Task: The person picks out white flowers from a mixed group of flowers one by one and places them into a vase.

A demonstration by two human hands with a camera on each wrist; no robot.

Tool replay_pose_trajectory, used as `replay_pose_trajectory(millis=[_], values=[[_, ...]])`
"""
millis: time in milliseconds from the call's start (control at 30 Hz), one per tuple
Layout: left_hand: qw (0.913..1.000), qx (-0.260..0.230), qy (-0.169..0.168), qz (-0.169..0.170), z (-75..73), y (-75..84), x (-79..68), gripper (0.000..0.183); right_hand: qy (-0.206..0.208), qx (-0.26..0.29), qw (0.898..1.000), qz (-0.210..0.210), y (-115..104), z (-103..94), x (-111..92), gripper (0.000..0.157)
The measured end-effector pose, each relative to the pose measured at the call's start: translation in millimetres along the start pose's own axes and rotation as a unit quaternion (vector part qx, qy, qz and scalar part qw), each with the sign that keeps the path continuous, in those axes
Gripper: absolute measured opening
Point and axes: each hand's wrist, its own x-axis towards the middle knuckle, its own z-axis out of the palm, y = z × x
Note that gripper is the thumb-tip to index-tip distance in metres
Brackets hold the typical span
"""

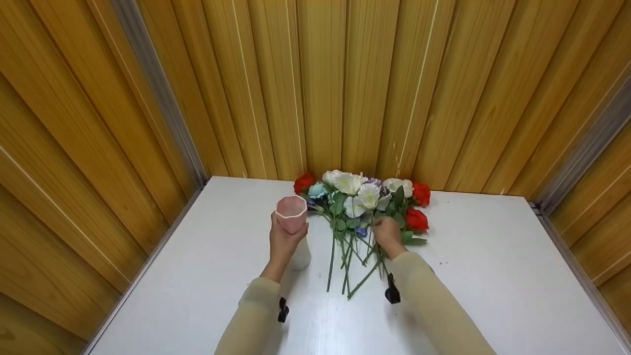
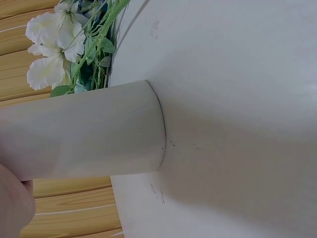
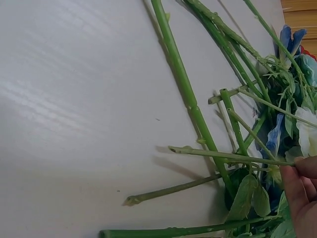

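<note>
My left hand point(image 1: 283, 244) grips a white vase point(image 1: 301, 255) near its top, just below the wide faceted mouth with its pink inside. In the left wrist view, the vase's plain lower part point(image 2: 99, 131) reaches down to the tabletop; I cannot tell whether its base touches. Thumb and fingers of my right hand point(image 3: 300, 191) pinch a thin green flower stem point(image 3: 228, 156), its cut end pointing away over the table. Around that hand lies a pile of artificial flowers, with white blooms point(image 1: 368, 195), red roses point(image 1: 417, 219) and a light blue bloom point(image 1: 318, 190).
Loose green stems point(image 1: 331, 266) from the pile point toward me across the white table point(image 1: 172, 296). Wood-grain panels point(image 1: 320, 88) stand behind the table, and more panels rise at both sides. Black clips point(image 1: 392, 291) hang at both sleeves.
</note>
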Motion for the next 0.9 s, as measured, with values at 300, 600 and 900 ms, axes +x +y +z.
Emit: replay_pose_trajectory(millis=[300, 600, 900], values=[[0.9999, -0.007, -0.007, -0.004, 2.1, 1.0, -0.5, 0.082, 0.01, -0.013, 1.0, 0.002, -1, -5.7, -1, 0.033], [1.0, -0.001, -0.005, -0.005, 2.3, 0.0, -0.6, 0.084, 0.035, -0.004, 0.999, -0.015, -4, -10.4, -4, 0.03], [0.9997, 0.007, -0.009, -0.023, 0.7, 0.2, 0.7, 0.084, 0.054, -0.007, 0.998, -0.023, -4, -15.4, -6, 0.031]])
